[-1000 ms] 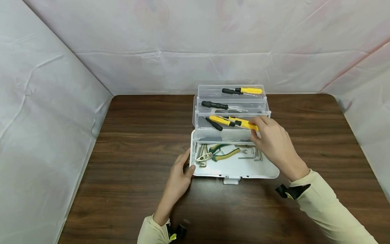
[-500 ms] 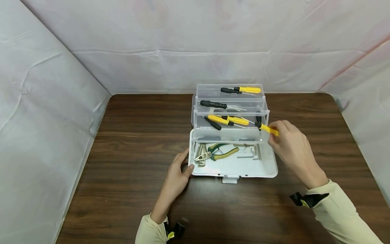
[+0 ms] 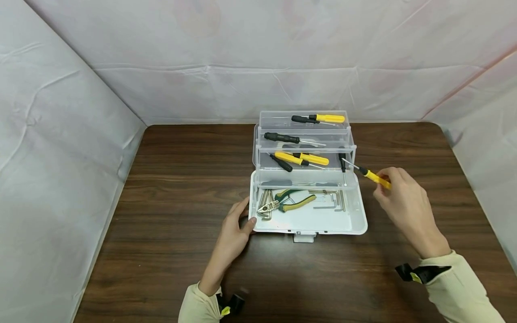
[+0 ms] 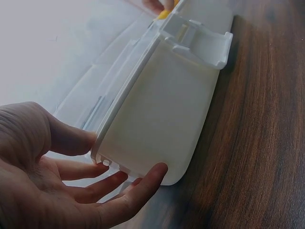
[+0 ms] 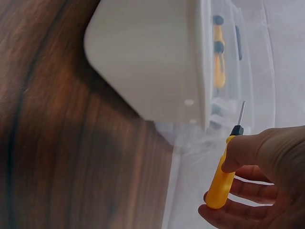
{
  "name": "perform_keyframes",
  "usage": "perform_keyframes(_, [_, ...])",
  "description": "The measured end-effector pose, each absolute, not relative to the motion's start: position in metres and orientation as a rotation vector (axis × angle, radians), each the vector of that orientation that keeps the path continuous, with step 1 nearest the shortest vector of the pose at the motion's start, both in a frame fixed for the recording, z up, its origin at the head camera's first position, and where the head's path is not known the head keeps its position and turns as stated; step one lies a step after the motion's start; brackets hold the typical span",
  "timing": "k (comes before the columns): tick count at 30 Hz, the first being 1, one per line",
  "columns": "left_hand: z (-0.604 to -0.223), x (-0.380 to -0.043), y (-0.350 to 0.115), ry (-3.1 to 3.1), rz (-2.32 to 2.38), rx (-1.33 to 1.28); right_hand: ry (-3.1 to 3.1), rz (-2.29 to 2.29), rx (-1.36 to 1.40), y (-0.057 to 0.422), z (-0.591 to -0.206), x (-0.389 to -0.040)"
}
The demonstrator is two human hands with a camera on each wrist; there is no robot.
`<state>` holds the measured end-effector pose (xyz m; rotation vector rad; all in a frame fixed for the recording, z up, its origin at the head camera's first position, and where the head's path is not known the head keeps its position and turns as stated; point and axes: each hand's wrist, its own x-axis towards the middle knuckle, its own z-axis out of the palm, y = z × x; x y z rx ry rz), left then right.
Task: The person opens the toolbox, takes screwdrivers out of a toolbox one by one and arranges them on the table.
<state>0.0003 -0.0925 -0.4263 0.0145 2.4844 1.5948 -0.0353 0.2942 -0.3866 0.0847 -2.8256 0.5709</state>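
My right hand (image 3: 405, 204) pinches a yellow-handled screwdriver (image 3: 377, 178) by its handle, right of the toolbox. Its metal shaft points up and left, the tip overlapping the toolbox's right side in the head view. In the right wrist view thumb and fingers close round the yellow handle. My left hand (image 3: 232, 235) holds the front left corner of the white toolbox (image 3: 307, 226), thumb on the rim and fingers against the side wall. Inside the base lie green-handled pliers (image 3: 299, 204) and several hex keys (image 3: 325, 207).
Clear stepped trays rise behind the base. They hold yellow screwdrivers (image 3: 315, 159), a black screwdriver (image 3: 282, 137), a small upright-lying black one (image 3: 342, 163) and more in the top tray. The box's latch (image 3: 304, 238) hangs at the front. A wooden table (image 3: 181, 188) meets pale cloth walls.
My right hand has lifted the yellow screwdriver from the lower clear tray and carried it right and toward me, past the toolbox's side. The left hand stays at the corner.
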Motion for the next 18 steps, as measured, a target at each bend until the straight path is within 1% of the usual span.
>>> perform_keyframes(18, [-0.428,0.0,-0.093,2.486,1.613,0.03,-2.86,0.593,-0.037,0.322,-0.418,-0.019])
